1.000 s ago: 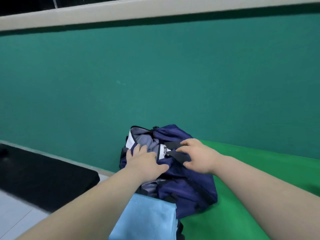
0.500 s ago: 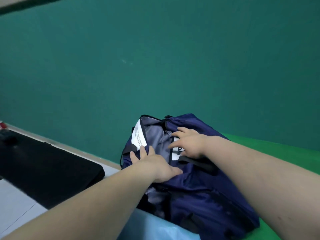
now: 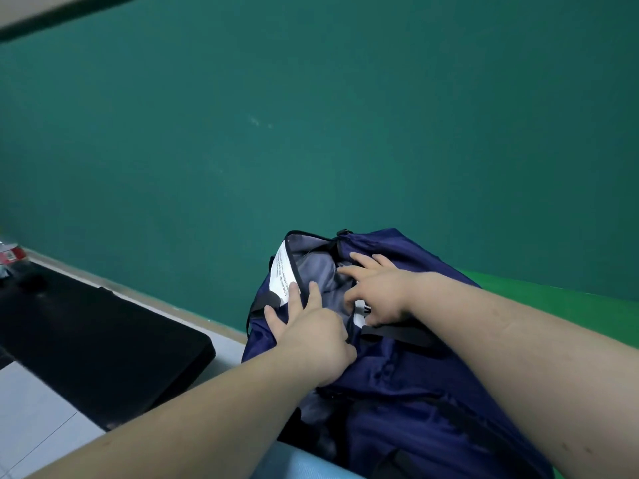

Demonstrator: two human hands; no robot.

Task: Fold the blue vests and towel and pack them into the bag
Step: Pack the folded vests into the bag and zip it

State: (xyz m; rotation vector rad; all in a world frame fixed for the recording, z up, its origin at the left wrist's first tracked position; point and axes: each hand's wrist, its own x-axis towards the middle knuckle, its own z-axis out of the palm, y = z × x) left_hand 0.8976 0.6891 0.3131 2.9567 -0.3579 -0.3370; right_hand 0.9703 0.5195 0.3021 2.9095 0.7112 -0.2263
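Pressing on the left lip of the navy bag (image 3: 415,392) with the left hand (image 3: 307,330), fingers straight and spread, beside a white label (image 3: 283,276). Reaching over the mouth with the right hand (image 3: 378,292), fingers splayed and loose, gripping nothing. Apparently spreading the opening for packing. Next, probably holding it wide and fetching the light-blue towel (image 3: 304,464), glimpsed at the bottom edge, just below the bag. Set on a green tabletop (image 3: 570,305) at right, before a teal wall (image 3: 311,133); black mat (image 3: 96,333) and pale tiles (image 3: 31,409) lower left.
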